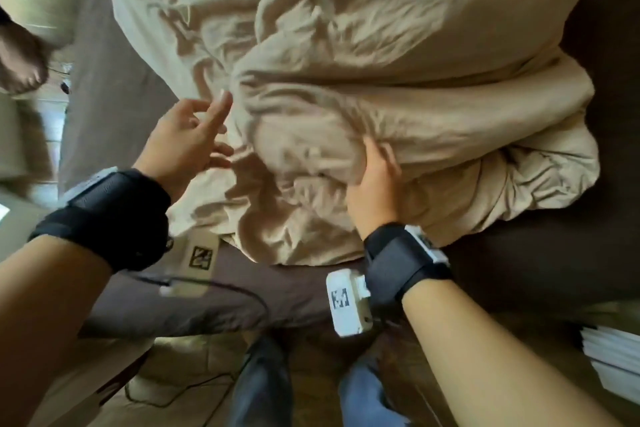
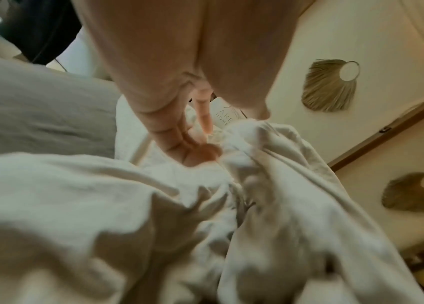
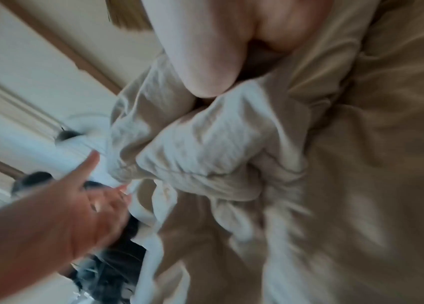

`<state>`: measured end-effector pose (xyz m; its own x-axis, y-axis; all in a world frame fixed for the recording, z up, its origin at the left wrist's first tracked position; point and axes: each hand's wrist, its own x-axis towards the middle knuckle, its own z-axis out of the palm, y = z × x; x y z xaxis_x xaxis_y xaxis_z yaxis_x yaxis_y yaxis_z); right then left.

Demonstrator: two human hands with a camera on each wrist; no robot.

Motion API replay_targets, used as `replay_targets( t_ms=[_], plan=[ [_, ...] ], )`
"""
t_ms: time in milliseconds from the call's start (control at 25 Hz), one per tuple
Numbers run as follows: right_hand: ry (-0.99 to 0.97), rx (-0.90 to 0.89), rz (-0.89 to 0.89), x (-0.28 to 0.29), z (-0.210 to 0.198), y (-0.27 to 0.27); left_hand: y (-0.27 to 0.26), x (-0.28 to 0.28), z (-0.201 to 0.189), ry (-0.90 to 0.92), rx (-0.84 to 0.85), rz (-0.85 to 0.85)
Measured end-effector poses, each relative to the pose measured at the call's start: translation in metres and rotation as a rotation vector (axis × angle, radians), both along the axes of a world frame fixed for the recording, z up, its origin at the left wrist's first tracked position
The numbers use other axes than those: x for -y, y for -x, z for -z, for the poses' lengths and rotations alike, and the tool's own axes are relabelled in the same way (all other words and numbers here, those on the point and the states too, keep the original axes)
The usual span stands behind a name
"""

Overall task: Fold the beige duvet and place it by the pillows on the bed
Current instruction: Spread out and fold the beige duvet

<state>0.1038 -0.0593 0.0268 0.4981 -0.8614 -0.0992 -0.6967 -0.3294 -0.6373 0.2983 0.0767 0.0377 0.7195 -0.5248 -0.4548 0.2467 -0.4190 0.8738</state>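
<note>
**Now the duvet is bunched up, with one hand on it**

Right now the beige duvet (image 1: 363, 87) is seen in a big crumpled heap on the bed (image 1: 519, 270), filling the middle and upper part of the head view. It looks soft, thick and full of wrinkles. Its long way seems to run from the lower middle up to the top. The right hand (image 1: 375, 184) is closed around a fat fold at the near edge. The left hand (image 1: 188, 139) is held just beside the heap, fingers loose, holding nothing. No pillows can be made out for sure.
</note>
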Motion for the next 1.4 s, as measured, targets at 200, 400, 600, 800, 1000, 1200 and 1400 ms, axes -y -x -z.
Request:
replay_targets(
  t_ms=[200, 400, 600, 800, 1000, 1200, 1400],
  plan=[
    [0.028, 0.146, -0.381, -0.015, -0.06, -0.085, 0.049, -0.019, -0.026, 0.13, -0.363, 0.227],
    [-0.163, 0.109, -0.584, -0.025, -0.033, -0.062, 0.031, -0.019, -0.017, 0.149, -0.353, -0.136],
    [0.143, -0.344, -0.624, -0.025, -0.001, -0.054, 0.023, -0.054, 0.012, 0.057, -0.428, -0.171],
    [0.132, -0.196, -0.688, -0.078, 0.031, -0.089, -0.002, -0.122, 0.033, -0.1, -0.28, -0.358],
    [-0.052, -0.261, -0.694, -0.083, 0.062, -0.081, 0.006, -0.126, 0.067, -0.44, 0.028, 0.072],
    [0.093, 0.244, -0.52, -0.05, 0.063, -0.001, 0.02, -0.085, 0.111, -0.357, -0.115, 0.004],
    [0.217, 0.094, 0.214, 0.055, 0.083, 0.08, 0.065, -0.035, 0.078, -0.325, -0.087, -0.031]
  ],
)
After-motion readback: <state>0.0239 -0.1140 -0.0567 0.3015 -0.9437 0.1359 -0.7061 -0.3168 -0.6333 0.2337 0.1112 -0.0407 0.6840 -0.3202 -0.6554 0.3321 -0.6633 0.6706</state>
